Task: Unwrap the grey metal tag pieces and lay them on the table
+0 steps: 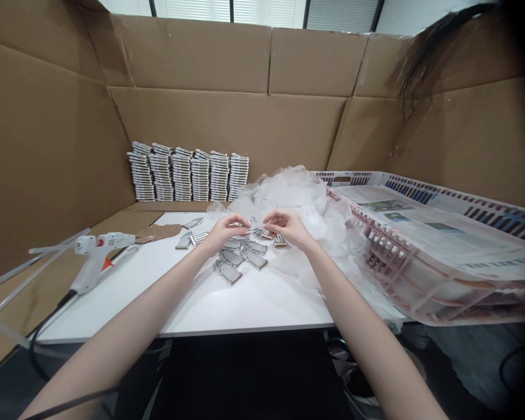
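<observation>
left grip [228,230] and right grip [289,227] are nearly pinched, facing each other, apparently for fine handling; whether they hold anything, i cannot tell. the pile of flat grey pieces [232,258] lies beneath, within easy reach. behind the pile stand neat stacks [182,177], presumably saving bench [245,309] space.

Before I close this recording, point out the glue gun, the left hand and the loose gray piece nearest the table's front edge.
Glue gun [96,252]: head view, where handle meets body.
Left hand [224,231]: head view, back of the hand.
Loose gray piece [229,272]: head view, its flat face.
</observation>
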Action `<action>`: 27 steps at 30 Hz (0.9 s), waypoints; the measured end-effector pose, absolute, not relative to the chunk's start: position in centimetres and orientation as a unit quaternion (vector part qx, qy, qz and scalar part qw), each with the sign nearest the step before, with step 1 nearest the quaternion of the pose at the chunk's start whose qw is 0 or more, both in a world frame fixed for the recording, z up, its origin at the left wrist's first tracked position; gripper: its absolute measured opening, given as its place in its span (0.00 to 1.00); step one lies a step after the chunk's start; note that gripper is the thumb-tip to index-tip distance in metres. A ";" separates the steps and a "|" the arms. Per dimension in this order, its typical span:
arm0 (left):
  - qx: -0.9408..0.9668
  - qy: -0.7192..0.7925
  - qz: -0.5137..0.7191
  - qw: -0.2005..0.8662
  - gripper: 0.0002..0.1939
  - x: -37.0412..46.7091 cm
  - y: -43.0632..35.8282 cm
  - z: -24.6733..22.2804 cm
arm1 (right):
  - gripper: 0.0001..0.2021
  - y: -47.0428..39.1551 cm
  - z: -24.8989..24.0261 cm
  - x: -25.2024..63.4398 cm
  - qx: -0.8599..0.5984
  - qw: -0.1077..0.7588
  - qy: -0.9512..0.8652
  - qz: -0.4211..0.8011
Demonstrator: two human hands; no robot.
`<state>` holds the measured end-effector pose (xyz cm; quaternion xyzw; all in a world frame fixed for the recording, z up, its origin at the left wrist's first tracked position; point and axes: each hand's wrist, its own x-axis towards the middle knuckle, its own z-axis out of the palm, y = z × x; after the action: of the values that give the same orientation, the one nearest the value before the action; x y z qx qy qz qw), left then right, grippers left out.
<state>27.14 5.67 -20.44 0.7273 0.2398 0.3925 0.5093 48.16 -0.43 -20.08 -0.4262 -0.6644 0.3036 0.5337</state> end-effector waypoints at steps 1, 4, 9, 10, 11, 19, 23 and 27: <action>0.739 0.242 0.383 0.499 0.13 27.1 5.6 -20.5 | 0.17 -0.5 -20.0 48.1 -0.428 0.533 -0.660 0.311; 0.761 0.238 0.369 0.477 0.15 27.2 5.4 -20.7 | 0.19 -0.7 -19.9 47.9 -0.441 0.529 -0.654 0.313; 0.768 0.217 0.358 0.484 0.19 27.4 5.1 -20.6 | 0.20 -0.6 -20.1 47.9 -0.463 0.521 -0.652 0.299; 0.770 0.212 0.357 0.484 0.19 27.4 5.1 -20.6 | 0.20 -0.6 -20.2 47.9 -0.467 0.519 -0.650 0.300; 0.773 0.209 0.357 0.481 0.18 27.5 5.1 -20.6 | 0.19 -0.6 -20.2 47.9 -0.472 0.517 -0.647 0.302; 0.794 0.195 0.353 0.455 0.15 27.4 4.8 -20.5 | 0.19 -0.6 -20.2 47.7 -0.515 0.512 -0.611 0.314; 0.801 0.194 0.348 0.448 0.14 27.4 4.8 -20.4 | 0.21 -0.6 -20.1 47.7 -0.530 0.518 -0.592 0.315; 0.806 0.189 0.355 0.434 0.13 27.5 4.7 -20.4 | 0.22 -0.8 -20.0 47.8 -0.528 0.517 -0.595 0.316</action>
<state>27.46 4.75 -20.36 0.8063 0.1889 0.3547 0.4340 47.81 -0.82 -19.97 -0.5283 -0.5949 0.3163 0.5167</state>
